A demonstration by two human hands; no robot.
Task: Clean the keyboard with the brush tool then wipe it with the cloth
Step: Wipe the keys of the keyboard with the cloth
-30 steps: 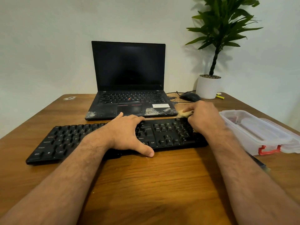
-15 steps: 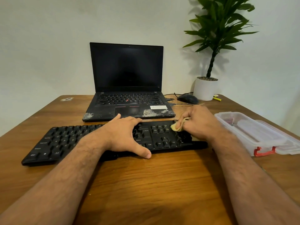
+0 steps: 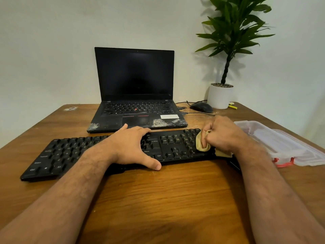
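Right hand (image 3: 223, 136) grips a bunched tan cloth (image 3: 202, 147) on the black keyboard (image 3: 70, 154); left hand (image 3: 131, 147) lies spread, steadying it

Soft even light, sharp, wide-angle edge bending

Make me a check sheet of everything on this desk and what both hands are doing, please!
Surface: wooden table, white specks near the mouse.
Job's things: black keyboard lies flat; yellow cloth presses on its right end. Brush: nothing seen.
Clutter: open laptop, screen dark, palm rest dusty; clear plastic box with red clip at right; something small and yellow beside the pot.
Hands: left hand rests flat on the keyboard, thumb on its front edge; right hand grips the cloth.
Cables: thin black cables between laptop and mouse.
Surroundings: pale wall; potted plant at the back right.
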